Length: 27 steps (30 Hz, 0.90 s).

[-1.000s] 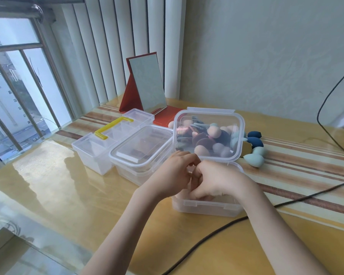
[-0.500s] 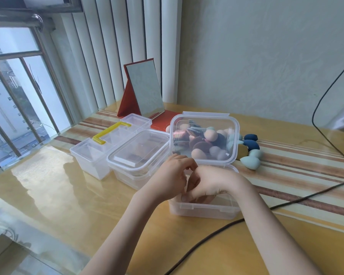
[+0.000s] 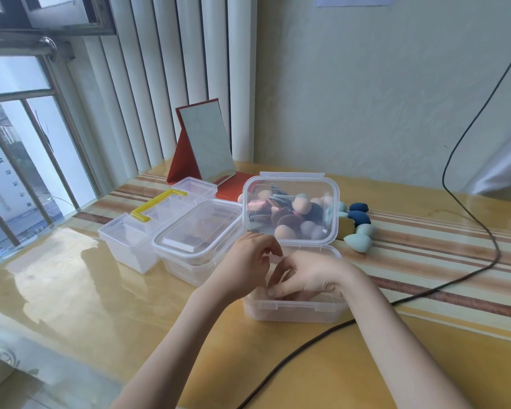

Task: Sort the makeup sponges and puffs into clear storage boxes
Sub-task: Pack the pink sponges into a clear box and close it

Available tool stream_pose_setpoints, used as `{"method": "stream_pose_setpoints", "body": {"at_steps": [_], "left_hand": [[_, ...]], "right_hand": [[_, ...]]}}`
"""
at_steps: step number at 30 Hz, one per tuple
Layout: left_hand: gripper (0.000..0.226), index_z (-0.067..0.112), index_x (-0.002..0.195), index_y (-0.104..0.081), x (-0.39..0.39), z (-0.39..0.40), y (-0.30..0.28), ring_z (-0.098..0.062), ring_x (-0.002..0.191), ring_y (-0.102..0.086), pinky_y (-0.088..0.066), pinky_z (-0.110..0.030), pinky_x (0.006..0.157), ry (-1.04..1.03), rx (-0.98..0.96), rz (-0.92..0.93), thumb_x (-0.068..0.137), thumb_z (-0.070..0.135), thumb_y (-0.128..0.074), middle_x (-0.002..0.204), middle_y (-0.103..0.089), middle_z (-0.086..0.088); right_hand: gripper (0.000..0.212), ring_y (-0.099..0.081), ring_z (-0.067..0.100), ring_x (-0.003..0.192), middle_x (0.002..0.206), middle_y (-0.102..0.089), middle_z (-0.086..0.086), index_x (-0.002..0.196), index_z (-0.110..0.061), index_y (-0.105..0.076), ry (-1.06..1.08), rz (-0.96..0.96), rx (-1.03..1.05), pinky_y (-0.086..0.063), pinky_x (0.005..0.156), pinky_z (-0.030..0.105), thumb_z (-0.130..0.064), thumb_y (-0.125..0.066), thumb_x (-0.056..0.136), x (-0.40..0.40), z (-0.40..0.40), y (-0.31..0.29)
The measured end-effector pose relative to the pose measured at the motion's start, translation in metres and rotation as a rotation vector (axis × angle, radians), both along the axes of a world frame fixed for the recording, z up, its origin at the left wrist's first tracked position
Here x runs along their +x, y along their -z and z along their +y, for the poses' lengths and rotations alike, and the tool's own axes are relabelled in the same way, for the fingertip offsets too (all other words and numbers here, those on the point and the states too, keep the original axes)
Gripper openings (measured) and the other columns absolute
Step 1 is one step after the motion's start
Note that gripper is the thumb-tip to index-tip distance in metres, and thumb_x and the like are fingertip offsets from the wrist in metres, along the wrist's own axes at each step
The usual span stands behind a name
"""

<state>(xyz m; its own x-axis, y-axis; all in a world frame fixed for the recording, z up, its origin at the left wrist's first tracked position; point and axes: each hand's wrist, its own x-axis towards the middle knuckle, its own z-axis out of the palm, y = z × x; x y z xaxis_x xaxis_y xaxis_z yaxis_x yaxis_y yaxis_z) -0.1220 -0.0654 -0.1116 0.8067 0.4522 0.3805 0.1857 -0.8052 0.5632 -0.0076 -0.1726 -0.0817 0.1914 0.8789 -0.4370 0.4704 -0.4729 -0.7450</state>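
Hands: your left hand (image 3: 248, 262) and right hand (image 3: 304, 278) are curling inside the clear rectangular plastic box (image 3: 295, 311); contents indiscernible.
Left: the multicoloured heap of sponges and puffs (image 3: 292, 214) is waiting unsorted.

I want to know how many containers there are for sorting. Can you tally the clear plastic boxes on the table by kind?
Box with yellow handle: 1
Plain box with lid shut: 1
Plain box with lid raised: 1
Total: 3
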Motion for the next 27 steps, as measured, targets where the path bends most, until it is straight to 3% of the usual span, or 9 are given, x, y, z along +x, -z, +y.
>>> {"method": "stream_pose_setpoints", "body": {"at_steps": [2,4,8,11,14,19,21,24,27], "left_hand": [[0.029,0.008,0.089,-0.068,-0.001,-0.001,-0.002,-0.01,0.082,-0.049,-0.036,-0.009,0.07,0.001,-0.03,-0.024,0.08,-0.01,-0.047,0.087,-0.062,0.003],[0.029,0.01,0.087,-0.066,-0.001,-0.001,-0.003,-0.006,0.079,-0.052,-0.037,-0.007,0.07,-0.01,-0.127,-0.069,0.083,-0.01,-0.046,0.083,-0.061,0.009],[0.034,0.008,0.078,-0.063,-0.004,-0.001,-0.005,-0.01,0.077,-0.059,-0.048,-0.02,0.07,-0.062,-0.32,-0.252,0.073,-0.017,-0.041,0.078,-0.065,0.003],[0.034,0.007,0.075,-0.061,-0.005,0.0,-0.005,-0.019,0.072,-0.058,-0.049,-0.032,0.068,-0.098,-0.364,-0.349,0.069,-0.018,-0.038,0.074,-0.065,-0.003],[0.034,0.007,0.072,-0.059,-0.004,-0.002,-0.006,-0.022,0.068,-0.056,-0.048,-0.034,0.065,-0.1,-0.367,-0.391,0.068,-0.018,-0.037,0.071,-0.063,-0.005],[0.028,0.007,0.07,-0.056,-0.002,-0.001,-0.019,-0.02,0.063,-0.056,-0.047,-0.029,0.061,-0.138,-0.314,-0.506,0.071,-0.015,-0.037,0.064,-0.06,-0.003],[0.026,0.009,0.071,-0.055,-0.001,0.004,-0.021,-0.015,0.063,-0.056,-0.047,-0.03,0.061,-0.148,-0.233,-0.487,0.071,-0.011,-0.038,0.066,-0.06,0.0],[0.027,0.011,0.072,-0.056,0.007,0.007,-0.022,-0.009,0.065,-0.055,-0.046,-0.028,0.061,-0.112,-0.125,-0.43,0.074,-0.011,-0.041,0.067,-0.059,0.006],[0.022,0.011,0.07,-0.055,0.016,0.004,-0.023,-0.014,0.064,-0.055,-0.047,-0.033,0.061,-0.116,-0.127,-0.481,0.071,-0.005,-0.04,0.065,-0.058,0.003]], "right_hand": [[0.018,-0.067,0.008,0.073,0.08,-0.068,-0.001,0.095,-0.013,-0.068,0.022,0.097,0.019,-0.056,0.067,0.02,-0.014,-0.077,0.08,0.003,-0.003,-0.003],[0.015,-0.066,0.01,0.074,0.081,-0.066,0.0,0.089,-0.017,-0.066,0.001,0.04,0.004,-0.057,0.068,0.022,-0.01,-0.076,0.08,0.002,-0.003,-0.003],[0.015,-0.068,0.017,0.075,0.08,-0.069,0.005,0.087,-0.011,-0.061,0.037,-0.034,-0.012,-0.059,0.071,0.025,-0.003,-0.073,0.081,0.002,0.0,-0.003],[0.014,-0.068,0.02,0.069,0.069,-0.07,0.006,0.086,-0.005,-0.058,0.11,0.06,0.036,-0.06,0.064,0.023,0.004,-0.069,0.083,0.007,-0.002,-0.01],[0.013,-0.07,0.02,0.073,0.075,-0.071,0.008,0.088,-0.005,-0.059,0.081,0.031,0.032,-0.06,0.066,0.024,0.002,-0.069,0.084,0.006,-0.005,-0.016],[0.014,-0.067,0.017,0.066,0.08,-0.07,0.016,0.087,-0.004,-0.058,0.166,0.241,0.348,-0.053,0.052,0.022,0.005,-0.068,0.083,0.021,-0.027,-0.042],[0.017,-0.061,0.012,0.057,0.077,-0.069,0.012,0.083,-0.008,-0.056,0.286,0.279,0.508,-0.043,0.041,0.017,0.005,-0.067,0.082,0.038,-0.037,-0.052],[0.015,-0.051,0.006,0.047,0.076,-0.064,0.008,0.09,-0.011,-0.055,0.693,0.303,0.754,-0.031,0.035,0.014,0.003,-0.059,0.089,0.083,-0.039,-0.052],[0.014,-0.047,0.01,0.054,0.084,-0.056,0.009,0.106,-0.01,-0.051,0.975,0.134,0.815,-0.033,0.038,0.016,-0.003,-0.054,0.094,0.124,-0.027,-0.037]]}}
